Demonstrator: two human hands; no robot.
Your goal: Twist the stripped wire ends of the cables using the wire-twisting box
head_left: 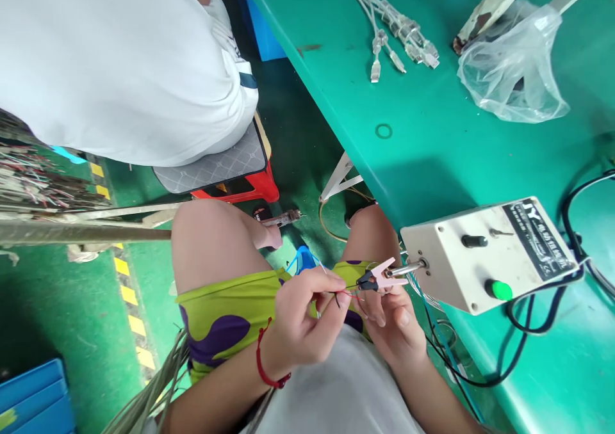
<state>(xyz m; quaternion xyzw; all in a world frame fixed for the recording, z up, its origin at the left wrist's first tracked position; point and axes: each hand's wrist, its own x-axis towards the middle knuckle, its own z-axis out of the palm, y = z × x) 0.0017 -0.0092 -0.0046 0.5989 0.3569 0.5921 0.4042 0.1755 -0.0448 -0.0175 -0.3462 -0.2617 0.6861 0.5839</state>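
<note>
The fingers of the left hand are pinched narrow around thin red and black wires, holding them taut toward the right. The right hand sits just beside it, palm up, its fingers curled loosely under a small pink clip; whether they grip the clip or only steady it cannot be told. The clip is mounted on a short metal shaft that sticks out of a white box resting at the edge of the green bench. The wire ends appear to lie in or right at the clip's black tip. As a judgement, the step in hand looks like feeding the wire ends into the clip on the box; the next move would call for keeping the wires straight and pinched while the clip closes on them. The box carries a black knob, a small toggle and a green button, with dark cables looping away from it. Farther back on the bench lie a bundle of white cables with plugs and a crumpled clear plastic bag. Both hands work over the person's lap, above yellow-green shorts with purple spots. A red cord circles the left wrist. At upper left another person in a white shirt sits on a cushioned red stool, back turned.
</note>
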